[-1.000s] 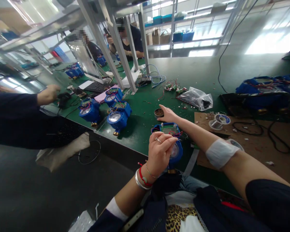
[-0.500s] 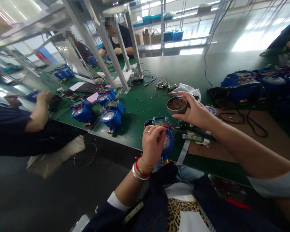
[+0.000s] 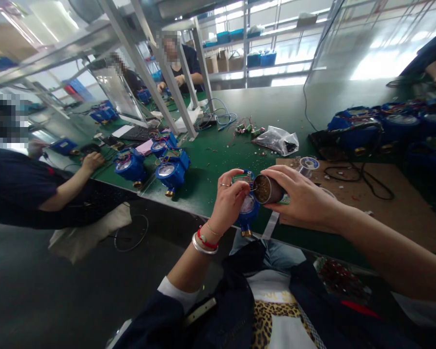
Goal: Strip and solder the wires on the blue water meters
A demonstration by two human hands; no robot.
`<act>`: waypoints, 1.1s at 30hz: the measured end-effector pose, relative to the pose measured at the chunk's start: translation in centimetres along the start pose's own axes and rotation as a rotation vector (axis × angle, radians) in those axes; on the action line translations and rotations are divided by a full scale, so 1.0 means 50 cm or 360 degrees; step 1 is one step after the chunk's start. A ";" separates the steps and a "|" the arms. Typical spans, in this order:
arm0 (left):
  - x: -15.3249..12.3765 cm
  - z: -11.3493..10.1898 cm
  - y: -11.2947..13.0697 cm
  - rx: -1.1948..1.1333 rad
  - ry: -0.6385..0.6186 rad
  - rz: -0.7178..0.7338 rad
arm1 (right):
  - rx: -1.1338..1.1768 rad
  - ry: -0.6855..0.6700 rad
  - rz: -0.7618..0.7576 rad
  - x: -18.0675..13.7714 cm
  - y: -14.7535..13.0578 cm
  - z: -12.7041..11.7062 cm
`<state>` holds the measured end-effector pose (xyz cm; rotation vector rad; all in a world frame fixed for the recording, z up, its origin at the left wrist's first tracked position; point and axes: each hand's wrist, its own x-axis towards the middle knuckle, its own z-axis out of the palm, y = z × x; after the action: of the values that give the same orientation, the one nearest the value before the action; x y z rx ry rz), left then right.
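Observation:
My right hand (image 3: 300,196) is wrapped round a small round tin (image 3: 274,190), tilted so its open mouth faces left. Brown, grainy stuff (image 3: 262,189) fills the tin. Between thumb and forefinger, my left hand (image 3: 228,199) pinches a thin wire, whose end reaches the tin's mouth. Beneath my hands stands a blue water meter (image 3: 250,212) with a round glass dial, brass fitting (image 3: 246,233) and an open top with wires and a circuit board. My fingers partly cover the meter.
Two more blue meters (image 3: 170,175) (image 3: 128,167) stand to the left; others (image 3: 359,123) line the right. A solder reel (image 3: 308,164) lies on brown cardboard (image 3: 352,203). Behind are a plastic bag (image 3: 276,140) and green cylinders with wires (image 3: 243,127). A co-worker's arm (image 3: 70,182) is at left.
My right hand has brought the tin down and towards me, tilting it left beside my left hand. The green-labelled tube on the cardboard is now mostly hidden behind my right hand.

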<state>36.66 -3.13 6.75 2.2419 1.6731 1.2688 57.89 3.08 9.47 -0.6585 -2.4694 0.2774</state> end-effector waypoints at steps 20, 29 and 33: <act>-0.001 0.003 0.002 -0.0170 0.0037 -0.0107 | -0.0213 -0.0101 -0.0106 0.020 -0.030 -0.001; -0.006 0.000 -0.008 -0.0138 -0.0010 0.0118 | -0.0135 0.0422 0.0520 0.026 0.122 0.006; -0.011 -0.005 -0.015 -0.0025 -0.0036 0.0258 | -0.0052 0.0345 0.0834 0.041 0.233 0.091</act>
<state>35.89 -3.39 6.25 2.4154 1.4949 1.2779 58.42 13.86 2.87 -1.2759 -2.0654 0.3409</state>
